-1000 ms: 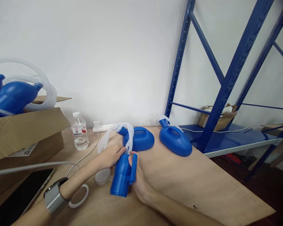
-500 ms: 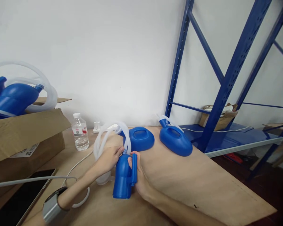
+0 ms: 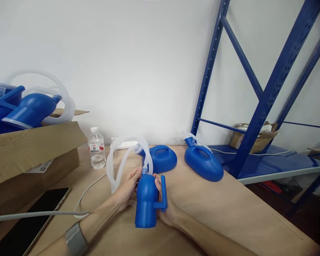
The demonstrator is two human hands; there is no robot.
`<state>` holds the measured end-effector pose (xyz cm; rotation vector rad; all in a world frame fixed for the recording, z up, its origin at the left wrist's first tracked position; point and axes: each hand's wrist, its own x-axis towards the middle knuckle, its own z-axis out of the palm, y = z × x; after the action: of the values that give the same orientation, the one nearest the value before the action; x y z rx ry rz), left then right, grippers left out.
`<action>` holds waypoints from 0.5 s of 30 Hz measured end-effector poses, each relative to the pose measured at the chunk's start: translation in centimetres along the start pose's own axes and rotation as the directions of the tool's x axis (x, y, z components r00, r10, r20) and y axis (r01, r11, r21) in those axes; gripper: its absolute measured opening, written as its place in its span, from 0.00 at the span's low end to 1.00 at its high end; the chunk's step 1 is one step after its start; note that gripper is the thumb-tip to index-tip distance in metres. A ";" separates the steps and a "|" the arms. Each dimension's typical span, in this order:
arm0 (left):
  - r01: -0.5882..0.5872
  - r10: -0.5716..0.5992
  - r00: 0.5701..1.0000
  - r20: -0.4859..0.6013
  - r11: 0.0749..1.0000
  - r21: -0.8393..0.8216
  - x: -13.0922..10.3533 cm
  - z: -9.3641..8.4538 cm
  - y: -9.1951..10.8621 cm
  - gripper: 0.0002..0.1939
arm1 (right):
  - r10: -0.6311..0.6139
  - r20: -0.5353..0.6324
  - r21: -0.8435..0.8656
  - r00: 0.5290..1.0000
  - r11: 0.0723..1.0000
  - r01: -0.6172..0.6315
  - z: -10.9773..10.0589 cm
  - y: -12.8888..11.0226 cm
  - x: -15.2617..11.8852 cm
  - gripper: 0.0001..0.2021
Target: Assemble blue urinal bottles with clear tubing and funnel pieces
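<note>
A blue funnel-shaped piece with a side handle (image 3: 145, 202) is held upright over the table, its narrow neck up and its wide end down. A clear coiled tube (image 3: 110, 167) rises from the neck and loops to the left. My left hand (image 3: 130, 183) has its fingers closed at the neck and tube end. My right hand (image 3: 166, 206) grips the piece from the right, between body and handle, its fingers partly hidden. Behind it lie a blue bottle with a handle hole (image 3: 164, 165) and, further right, a second blue bottle (image 3: 205, 167) with a thin tube.
On the left, a cardboard box (image 3: 66, 167) holds more blue pieces (image 3: 37, 108) and tubing. A water bottle (image 3: 97, 151), a power strip (image 3: 126, 144) and a dark tablet (image 3: 32, 220) are on the table (image 3: 216, 209). Blue shelving (image 3: 266, 96) stands right.
The blue piece has turned so its handle swings out further right and its body faces me more. My left fingers have moved to the left side of the neck. The view has shifted slightly left.
</note>
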<state>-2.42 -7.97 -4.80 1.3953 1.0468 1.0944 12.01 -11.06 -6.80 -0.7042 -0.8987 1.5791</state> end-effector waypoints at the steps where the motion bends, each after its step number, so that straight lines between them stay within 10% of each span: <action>1: -0.036 0.037 0.999 -0.014 0.999 0.031 0.0 -0.1 0.0 0.32 | -0.007 0.003 -0.012 1.000 1.000 0.007 -0.2 0.1 0.1 0.28; 10: -0.227 0.335 0.932 -0.141 0.839 0.494 1.7 -2.2 3.8 0.22 | 0.035 0.256 -0.331 0.966 0.942 0.054 -0.7 1.5 -1.4 0.26; 15: -0.084 0.135 0.985 -0.104 0.917 0.390 1.6 -1.3 4.8 0.23 | -0.075 0.156 -0.237 0.985 0.965 0.111 -0.3 0.8 -0.3 0.32</action>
<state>-3.21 -6.61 0.22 1.7296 1.3443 1.1110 11.88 -11.39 -7.59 -0.7135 -1.2341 1.4637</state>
